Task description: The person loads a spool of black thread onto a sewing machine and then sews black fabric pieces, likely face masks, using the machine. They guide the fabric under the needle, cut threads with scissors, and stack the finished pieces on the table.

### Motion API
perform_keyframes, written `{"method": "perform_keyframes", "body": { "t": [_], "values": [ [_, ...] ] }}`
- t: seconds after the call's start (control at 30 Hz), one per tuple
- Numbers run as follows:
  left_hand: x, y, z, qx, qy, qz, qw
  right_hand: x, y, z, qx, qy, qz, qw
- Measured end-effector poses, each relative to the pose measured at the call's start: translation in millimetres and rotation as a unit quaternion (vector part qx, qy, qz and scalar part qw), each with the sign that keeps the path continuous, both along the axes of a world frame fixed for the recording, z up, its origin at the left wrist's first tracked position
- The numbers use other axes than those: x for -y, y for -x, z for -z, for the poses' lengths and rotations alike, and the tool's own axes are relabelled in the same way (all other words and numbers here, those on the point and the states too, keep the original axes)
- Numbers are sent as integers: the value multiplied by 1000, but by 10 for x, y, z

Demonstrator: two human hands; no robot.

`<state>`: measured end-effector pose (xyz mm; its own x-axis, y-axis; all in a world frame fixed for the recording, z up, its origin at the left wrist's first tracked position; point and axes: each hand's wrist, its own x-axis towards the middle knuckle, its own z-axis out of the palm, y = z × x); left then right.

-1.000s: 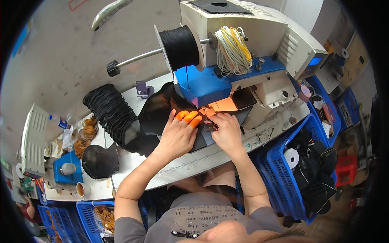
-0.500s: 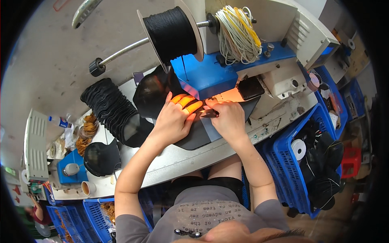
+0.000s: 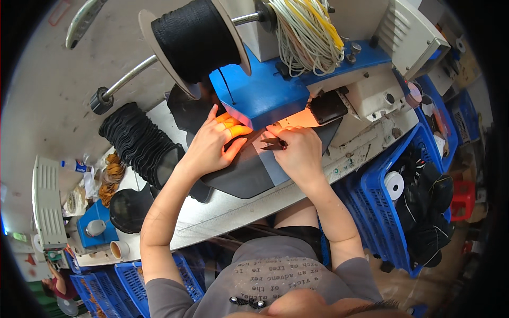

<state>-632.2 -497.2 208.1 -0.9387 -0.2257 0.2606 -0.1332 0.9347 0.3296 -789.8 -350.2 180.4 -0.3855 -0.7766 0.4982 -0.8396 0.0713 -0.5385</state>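
Note:
Under the blue head of a sewing machine (image 3: 260, 93) lies a flat black fabric piece (image 3: 241, 180), its far part lit orange by the machine lamp. My left hand (image 3: 212, 146), with yellow finger covers on several fingers, rests on this piece left of the needle area, thumb apart from the fingers. My right hand (image 3: 299, 153) is closed around small dark thread snips (image 3: 272, 143), whose blades stand apart and point left over the piece. Its fingertips reach to the edge of the machine head. The needle itself is hidden.
A big spool of black cord (image 3: 196, 40) hangs on a rod above the machine. A long stack of black pieces (image 3: 138, 135) lies at the left, near a second blue machine part (image 3: 97, 222) and a paper cup (image 3: 119, 249). Blue baskets (image 3: 379, 199) stand at the right.
My left hand has drawn a little away from my right hand, its thumb now farther from its fingers. The snips' blades show wider apart. The whole view has shifted slightly.

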Motion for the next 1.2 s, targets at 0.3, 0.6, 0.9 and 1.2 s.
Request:
{"method": "perform_keyframes", "body": {
  "t": [0.3, 0.6, 0.9, 1.2],
  "values": [
    [125, -24, -70, 25, 105, 17, 994, -187, 46, -25, 41, 72, -65, 994],
    [123, -16, -91, 9, 146, 22, 989, -285, 147, 121, -54, 130, -86, 986],
    [101, -20, -122, 57, 130, -2, 990, -291, 149, 127, -60, 125, -92, 986],
    [-24, 19, -109, 28, 126, -41, 991, -296, 150, 110, -64, 127, -95, 985]
  ]
}}
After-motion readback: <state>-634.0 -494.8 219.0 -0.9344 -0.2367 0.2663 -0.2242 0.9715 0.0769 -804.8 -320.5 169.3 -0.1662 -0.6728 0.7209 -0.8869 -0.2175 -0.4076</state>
